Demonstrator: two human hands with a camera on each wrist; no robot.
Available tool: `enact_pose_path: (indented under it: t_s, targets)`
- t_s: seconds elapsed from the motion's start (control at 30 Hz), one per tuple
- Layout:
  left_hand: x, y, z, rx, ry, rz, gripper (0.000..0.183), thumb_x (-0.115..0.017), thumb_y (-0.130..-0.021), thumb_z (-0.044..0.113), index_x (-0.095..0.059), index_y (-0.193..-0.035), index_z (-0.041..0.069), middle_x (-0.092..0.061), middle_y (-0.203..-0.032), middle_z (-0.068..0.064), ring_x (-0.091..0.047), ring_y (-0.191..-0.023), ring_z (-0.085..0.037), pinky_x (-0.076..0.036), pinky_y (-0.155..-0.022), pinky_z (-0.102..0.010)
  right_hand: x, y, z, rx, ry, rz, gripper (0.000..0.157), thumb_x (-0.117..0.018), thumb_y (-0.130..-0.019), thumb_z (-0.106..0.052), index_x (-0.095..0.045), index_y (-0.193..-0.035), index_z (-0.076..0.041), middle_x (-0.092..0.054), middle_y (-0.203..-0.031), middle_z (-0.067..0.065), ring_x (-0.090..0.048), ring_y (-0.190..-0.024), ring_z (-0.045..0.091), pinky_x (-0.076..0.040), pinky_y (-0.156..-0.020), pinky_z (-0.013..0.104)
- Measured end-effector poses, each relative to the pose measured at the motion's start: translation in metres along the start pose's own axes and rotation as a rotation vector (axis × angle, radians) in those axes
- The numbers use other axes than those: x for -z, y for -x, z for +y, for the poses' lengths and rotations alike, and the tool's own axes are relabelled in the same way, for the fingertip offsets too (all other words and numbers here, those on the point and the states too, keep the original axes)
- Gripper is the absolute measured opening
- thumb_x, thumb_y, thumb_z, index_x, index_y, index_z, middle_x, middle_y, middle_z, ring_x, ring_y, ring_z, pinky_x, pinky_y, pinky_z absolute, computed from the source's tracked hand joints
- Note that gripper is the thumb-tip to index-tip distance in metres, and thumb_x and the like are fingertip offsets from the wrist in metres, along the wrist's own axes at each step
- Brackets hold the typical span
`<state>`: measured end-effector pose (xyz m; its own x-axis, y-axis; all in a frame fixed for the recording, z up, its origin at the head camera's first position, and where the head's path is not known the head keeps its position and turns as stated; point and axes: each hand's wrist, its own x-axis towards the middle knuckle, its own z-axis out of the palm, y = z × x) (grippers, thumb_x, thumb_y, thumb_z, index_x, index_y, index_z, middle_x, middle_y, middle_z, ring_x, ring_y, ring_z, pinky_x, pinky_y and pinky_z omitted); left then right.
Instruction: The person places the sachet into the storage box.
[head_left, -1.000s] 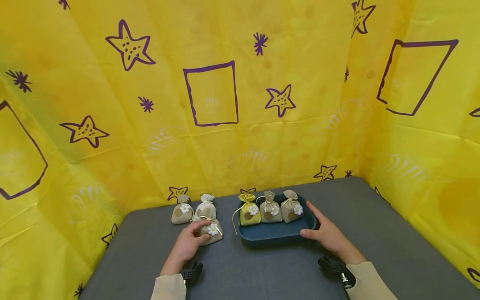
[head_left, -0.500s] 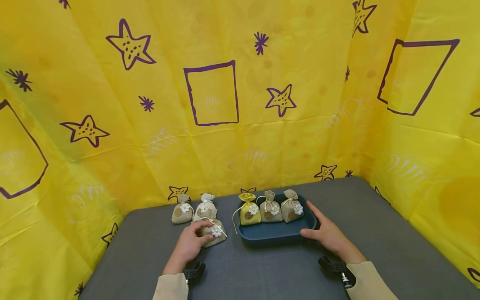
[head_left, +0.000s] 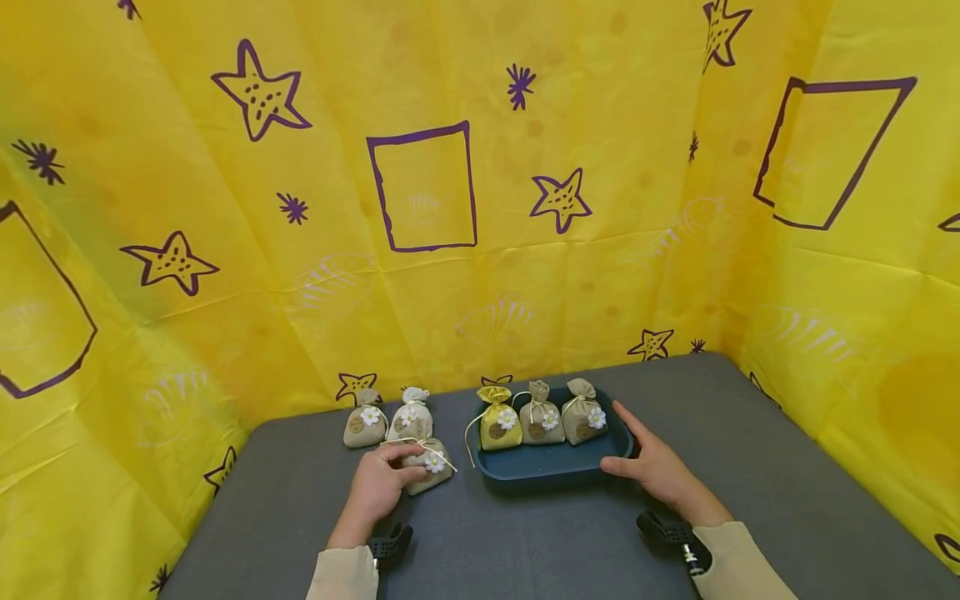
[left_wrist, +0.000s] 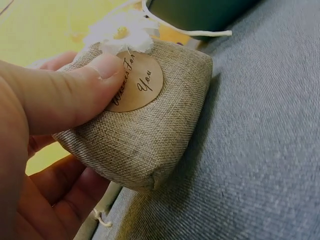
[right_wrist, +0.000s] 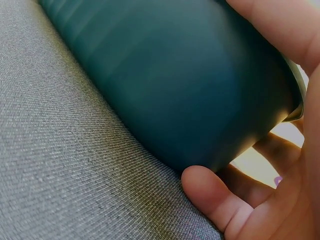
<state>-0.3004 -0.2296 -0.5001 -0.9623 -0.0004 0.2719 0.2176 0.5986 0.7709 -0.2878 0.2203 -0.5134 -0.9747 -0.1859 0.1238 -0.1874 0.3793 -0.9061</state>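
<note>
Gripping a small tan sachet (left_wrist: 150, 125), the left hand (head_left: 381, 483) is seen left of centre, above a dark grey table (head_left: 510, 550). The cloth is clamped between thumb and fingers, with the thumb laid across the front and partly over a round brown label (left_wrist: 142, 82), on which "For You" can be read; a white fabric daisy (left_wrist: 121, 32) is fixed just beside the label. The tan sachet is held to the left of a dark blue tray (head_left: 551, 477), apart from it; whether its base is touching the table cannot be told. Directly behind it, and partly hidden by it in the head view, a cream sachet (head_left: 422, 421) is placed, and just to the left of that one a beige sachet (head_left: 367, 435). The right end of the tray is clasped by the right hand (head_left: 660, 475), with the thumb set at the near corner and the index finger stretched along the far side. Inside the tray, three sachets are lined up side by side toward the back: a yellow sachet (head_left: 491, 419) at the left, a greyish sachet (head_left: 538, 415) in the middle and a brownish sachet (head_left: 579, 417) at the right, slightly tilted. A pale string is draped from the yellow sachet over the tray's left rim. The table is backed by a bright yellow cloth (head_left: 420, 317) printed with purple starfish and four-sided outlines. Both forearms are covered by cream sleeves (head_left: 341, 575).
</note>
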Motion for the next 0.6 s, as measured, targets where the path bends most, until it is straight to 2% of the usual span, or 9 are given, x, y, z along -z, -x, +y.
enact_pose_path:
  t_s: [0.13, 0.23, 0.47, 0.6]
  targets:
    - [0.0, 0.0, 0.002, -0.026, 0.006, -0.007, 0.02, -0.087, -0.075, 0.015, -0.081, -0.093, 0.021, -0.071, -0.103, 0.006, -0.063, -0.102, -0.02, -0.048, -0.088, -0.039, 0.001, 0.0, 0.0, -0.01, 0.012, -0.003, 0.098, -0.08, -0.087, -0.026, -0.016, -0.161, -0.017, -0.016, -0.161, 0.024, -0.017, -0.143, 0.046, -0.015, -0.108, 0.068]
    - [-0.001, 0.0, 0.003, -0.036, 0.019, -0.01, 0.019, -0.086, -0.076, 0.015, -0.082, -0.093, 0.02, -0.07, -0.103, 0.006, -0.063, -0.103, -0.02, -0.048, -0.088, -0.038, 0.001, -0.001, 0.0, -0.011, 0.022, -0.003, 0.098, -0.08, -0.086, -0.027, -0.016, -0.161, -0.018, -0.016, -0.161, 0.023, -0.017, -0.143, 0.047, -0.015, -0.107, 0.069]
    - [-0.001, -0.001, 0.008, -0.103, 0.089, -0.016, 0.02, -0.082, -0.081, 0.01, -0.081, -0.099, 0.018, -0.071, -0.098, 0.009, -0.064, -0.098, -0.015, -0.049, -0.085, -0.031, 0.001, -0.001, 0.001, -0.002, 0.031, 0.0, 0.098, -0.08, -0.086, -0.026, -0.018, -0.161, -0.019, -0.018, -0.161, 0.022, -0.018, -0.143, 0.047, -0.016, -0.107, 0.069]
    - [0.0, 0.0, 0.017, -0.103, 0.127, -0.015, 0.021, -0.081, -0.081, 0.007, -0.081, -0.1, 0.017, -0.071, -0.096, 0.008, -0.064, -0.096, -0.014, -0.049, -0.082, -0.028, 0.001, 0.0, 0.001, -0.002, 0.028, 0.0, 0.098, -0.08, -0.086, -0.026, -0.017, -0.161, -0.019, -0.017, -0.161, 0.022, -0.018, -0.143, 0.047, -0.016, -0.107, 0.069]
